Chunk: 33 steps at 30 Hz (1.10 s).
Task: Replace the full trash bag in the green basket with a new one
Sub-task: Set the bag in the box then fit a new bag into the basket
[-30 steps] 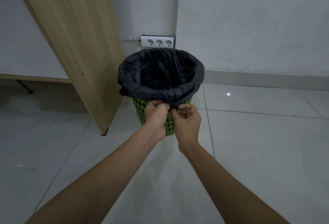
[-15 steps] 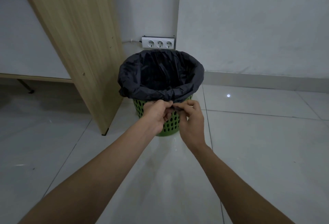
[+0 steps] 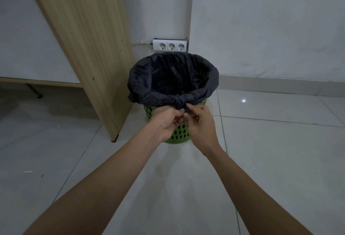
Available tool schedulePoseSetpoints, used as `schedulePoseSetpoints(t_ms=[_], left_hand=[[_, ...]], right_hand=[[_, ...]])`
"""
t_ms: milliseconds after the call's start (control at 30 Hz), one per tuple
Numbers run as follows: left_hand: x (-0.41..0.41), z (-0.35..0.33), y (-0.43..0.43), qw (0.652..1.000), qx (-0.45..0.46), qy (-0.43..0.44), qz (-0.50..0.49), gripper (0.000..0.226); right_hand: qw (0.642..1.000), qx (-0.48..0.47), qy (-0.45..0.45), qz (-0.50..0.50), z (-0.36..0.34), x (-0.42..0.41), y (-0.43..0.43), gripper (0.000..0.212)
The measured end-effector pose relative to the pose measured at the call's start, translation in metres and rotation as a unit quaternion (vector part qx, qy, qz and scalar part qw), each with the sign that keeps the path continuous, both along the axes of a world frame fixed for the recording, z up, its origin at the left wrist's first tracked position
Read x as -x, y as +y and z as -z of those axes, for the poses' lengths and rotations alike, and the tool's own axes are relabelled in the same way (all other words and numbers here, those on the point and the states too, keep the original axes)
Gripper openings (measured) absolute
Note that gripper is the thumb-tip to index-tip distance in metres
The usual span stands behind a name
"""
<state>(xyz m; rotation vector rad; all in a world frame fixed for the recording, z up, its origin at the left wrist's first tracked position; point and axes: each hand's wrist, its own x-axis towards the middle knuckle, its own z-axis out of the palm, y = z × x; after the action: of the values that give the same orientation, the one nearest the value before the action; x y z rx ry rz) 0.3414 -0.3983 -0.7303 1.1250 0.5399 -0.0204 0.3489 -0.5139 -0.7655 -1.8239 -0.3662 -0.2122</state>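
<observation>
A green perforated basket [image 3: 182,135] stands on the tiled floor in the corner. A black trash bag [image 3: 173,77] lines it, its edge folded over the rim all round, and the inside looks dark and hollow. At the near side of the rim the bag's edge is gathered into a small bunch [image 3: 182,105]. My left hand [image 3: 165,120] and my right hand [image 3: 200,122] meet there, both pinching that bunched plastic with fingertips. The hands cover part of the basket's front wall.
A leaning wooden panel [image 3: 89,48] stands just left of the basket, its foot on the floor. A white three-socket power strip [image 3: 170,45] hangs on the wall behind. Glossy white tiles [image 3: 270,160] spread to the right and front.
Both hands stayed at the near rim, working the bunched bag edge. The gather looks tighter and more twisted than a second ago, and the right hand's fingers have shifted on it.
</observation>
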Motion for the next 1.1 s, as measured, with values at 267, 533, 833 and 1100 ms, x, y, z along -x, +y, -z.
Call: schedulePoseSetpoints(t_ms=[267, 533, 833, 1100], left_hand=[[0.002, 0.001, -0.007, 0.997, -0.044, 0.059, -0.007, 0.014], [0.002, -0.008, -0.006, 0.997, -0.004, 0.071, 0.018, 0.007], [-0.006, -0.01, -0.011, 0.994, -0.005, 0.098, 0.058, 0.019], [-0.009, -0.014, -0.006, 0.984, -0.036, 0.158, 0.077, 0.018]], right_hand=[[0.96, -0.204, 0.183, 0.047, -0.006, -0.007, 0.011, 0.012], [0.991, -0.101, 0.079, 0.047, -0.003, 0.001, 0.009, 0.016], [0.981, 0.061, -0.183, 0.006, 0.023, 0.001, -0.02, 0.032], [0.955, 0.117, -0.272, 0.01, 0.023, -0.009, -0.019, 0.022]])
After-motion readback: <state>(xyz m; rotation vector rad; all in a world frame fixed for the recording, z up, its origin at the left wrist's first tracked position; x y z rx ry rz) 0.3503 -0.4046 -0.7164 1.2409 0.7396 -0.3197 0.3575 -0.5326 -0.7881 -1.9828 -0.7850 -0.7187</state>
